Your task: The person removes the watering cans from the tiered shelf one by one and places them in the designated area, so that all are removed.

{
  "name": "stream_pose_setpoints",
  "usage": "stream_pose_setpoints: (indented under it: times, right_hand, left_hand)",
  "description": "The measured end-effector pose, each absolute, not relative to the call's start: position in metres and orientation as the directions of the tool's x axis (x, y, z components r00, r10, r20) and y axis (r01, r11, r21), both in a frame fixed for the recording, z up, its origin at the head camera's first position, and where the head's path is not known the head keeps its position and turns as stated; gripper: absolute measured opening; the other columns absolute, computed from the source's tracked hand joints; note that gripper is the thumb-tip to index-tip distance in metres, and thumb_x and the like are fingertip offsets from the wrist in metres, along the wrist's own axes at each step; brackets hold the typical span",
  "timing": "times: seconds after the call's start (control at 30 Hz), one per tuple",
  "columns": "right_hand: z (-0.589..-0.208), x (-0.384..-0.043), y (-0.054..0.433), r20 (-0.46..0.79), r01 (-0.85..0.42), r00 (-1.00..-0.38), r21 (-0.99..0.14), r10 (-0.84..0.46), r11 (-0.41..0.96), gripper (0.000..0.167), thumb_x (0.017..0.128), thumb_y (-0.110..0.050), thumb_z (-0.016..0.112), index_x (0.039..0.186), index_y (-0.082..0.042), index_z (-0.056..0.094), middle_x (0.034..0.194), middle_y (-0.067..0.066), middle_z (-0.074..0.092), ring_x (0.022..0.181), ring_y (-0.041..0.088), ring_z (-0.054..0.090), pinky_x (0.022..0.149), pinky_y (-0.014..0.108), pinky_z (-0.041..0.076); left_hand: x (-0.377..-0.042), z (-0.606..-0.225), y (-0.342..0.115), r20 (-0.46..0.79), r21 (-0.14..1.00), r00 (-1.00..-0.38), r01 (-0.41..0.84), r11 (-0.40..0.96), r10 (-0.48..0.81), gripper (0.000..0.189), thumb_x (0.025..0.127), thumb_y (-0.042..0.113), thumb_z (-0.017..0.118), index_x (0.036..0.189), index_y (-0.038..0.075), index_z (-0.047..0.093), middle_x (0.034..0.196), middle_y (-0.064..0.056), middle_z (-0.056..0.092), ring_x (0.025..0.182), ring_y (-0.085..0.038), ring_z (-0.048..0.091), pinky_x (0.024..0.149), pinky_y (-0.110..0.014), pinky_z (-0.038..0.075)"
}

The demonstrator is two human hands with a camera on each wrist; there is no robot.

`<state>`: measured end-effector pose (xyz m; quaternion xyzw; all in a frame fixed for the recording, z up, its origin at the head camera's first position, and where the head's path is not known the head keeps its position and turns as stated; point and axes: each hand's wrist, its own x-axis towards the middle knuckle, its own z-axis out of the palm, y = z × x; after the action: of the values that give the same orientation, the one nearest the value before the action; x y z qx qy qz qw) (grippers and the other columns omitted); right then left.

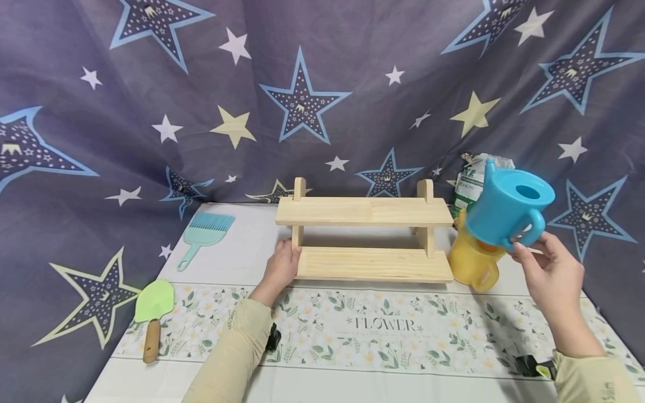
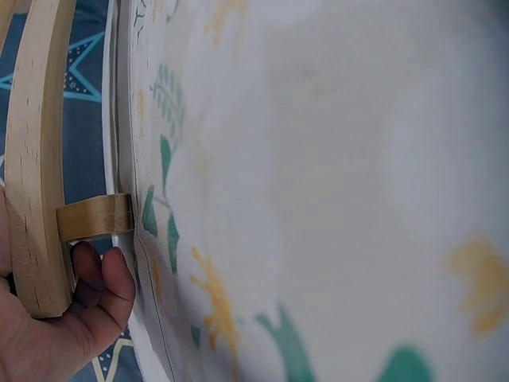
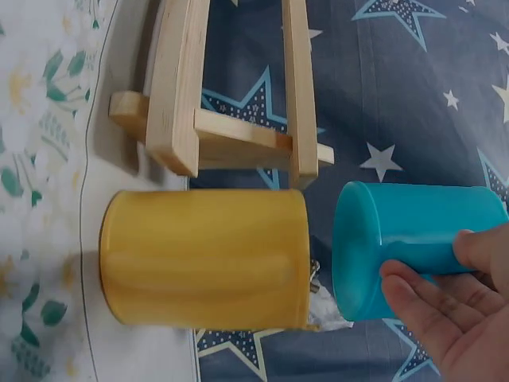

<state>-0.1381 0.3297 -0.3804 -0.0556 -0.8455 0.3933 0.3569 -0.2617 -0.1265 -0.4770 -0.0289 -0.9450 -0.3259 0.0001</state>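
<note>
A two-tier wooden shelf (image 1: 365, 263) stands across the middle of the table. My left hand (image 1: 282, 264) grips the left end of its lower board; in the left wrist view the fingers (image 2: 119, 278) curl beneath that board. To the right, my right hand (image 1: 556, 274) holds a blue watering can (image 1: 491, 210) by its handle, its fingers against the can's side. A yellow watering can (image 1: 466, 260) stands by the shelf's right end. The right wrist view shows a gap between the blue can's base (image 3: 354, 251) and the yellow can's top (image 3: 298, 263).
Behind the cans stands a white and green bag (image 1: 468, 187). At the table's left lie a teal hand brush (image 1: 204, 232) and a light green scoop (image 1: 155, 299) with a wooden handle. A floral runner (image 1: 353, 313) crosses the table, and a star-patterned curtain (image 1: 353, 123) hangs behind.
</note>
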Motion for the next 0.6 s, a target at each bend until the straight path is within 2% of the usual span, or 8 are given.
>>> stream_pose_setpoints:
  times: [0.13,0.37,0.5,0.6]
  right_hand:
    - [-0.381,-0.137,0.337,0.535,-0.143,-0.741,-0.718,0.407,0.682,0.029,0.092,-0.005,0.068,0.12,0.002,0.062,0.093,-0.032,0.054,0.073,-0.021,0.055,0.072,0.0,0.044]
    - [-0.384,-0.136,0.349,0.473,-0.069,-0.741,-0.76,0.477,0.646,0.027,0.094,-0.009,0.066,0.12,-0.001,0.062,0.098,-0.022,0.061,0.075,-0.02,0.056,0.072,0.002,0.046]
    - [-0.388,-0.135,0.356,0.491,-0.022,-0.728,-0.715,0.479,0.699,0.028,0.097,-0.013,0.063,0.121,0.0,0.06,0.107,0.002,0.068,0.077,-0.025,0.049,0.074,0.0,0.043]
    - [-0.392,-0.135,0.361,0.52,-0.003,-0.714,-0.672,0.469,0.74,0.031,0.098,-0.013,0.061,0.125,0.002,0.057,0.112,0.022,0.066,0.077,-0.029,0.041,0.075,0.0,0.042]
  left_hand:
    - [-0.262,-0.478,-0.127,0.026,0.612,-0.998,0.061,0.788,0.057,0.05,0.106,0.029,0.037,0.144,-0.004,0.038,0.117,-0.016,0.047,0.102,-0.03,0.057,0.087,-0.044,0.052]
    - [-0.262,-0.479,-0.127,0.035,0.612,-0.998,0.066,0.788,0.056,0.05,0.106,0.029,0.038,0.143,-0.005,0.039,0.117,-0.017,0.047,0.102,-0.031,0.057,0.088,-0.045,0.052]
    - [-0.261,-0.479,-0.127,0.031,0.609,-0.998,0.062,0.79,0.055,0.051,0.106,0.03,0.037,0.143,-0.005,0.039,0.118,-0.017,0.046,0.103,-0.031,0.057,0.089,-0.045,0.051]
    - [-0.261,-0.479,-0.126,0.033,0.606,-0.998,0.064,0.793,0.055,0.051,0.106,0.03,0.037,0.143,-0.005,0.039,0.118,-0.017,0.046,0.103,-0.032,0.057,0.09,-0.045,0.051]
